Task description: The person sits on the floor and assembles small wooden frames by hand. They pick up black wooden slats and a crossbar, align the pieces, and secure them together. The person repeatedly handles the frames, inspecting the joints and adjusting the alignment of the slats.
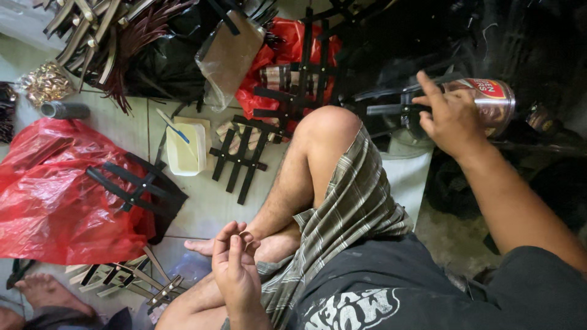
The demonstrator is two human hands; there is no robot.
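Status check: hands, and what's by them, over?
Right hand on metal can, grip unclear. Left hand empty, fingers curled. Black strap lattice on floor, knee between.
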